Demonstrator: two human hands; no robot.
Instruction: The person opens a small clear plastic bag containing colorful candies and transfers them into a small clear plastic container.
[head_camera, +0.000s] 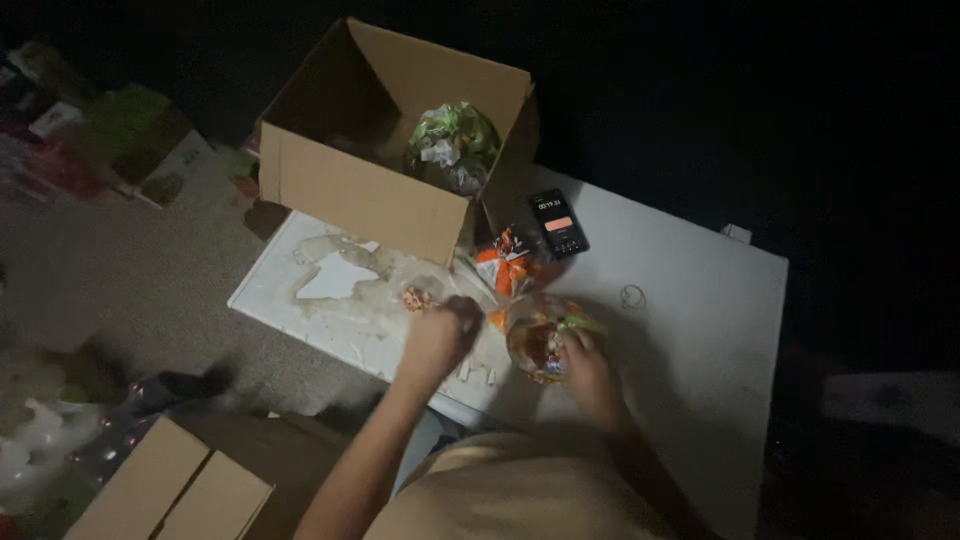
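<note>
The right hand grips a clear plastic bag of colourful small items on the white bench, its fingers clenched around the bag's right side. The left hand rests curled beside a small wrapped candy, just off its fingertips; whether it pinches anything, I cannot tell.

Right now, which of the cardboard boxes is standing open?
The large cardboard box on the white table, with crumpled wrappers inside. The other box, on the floor at lower left, has its flaps shut.
</note>
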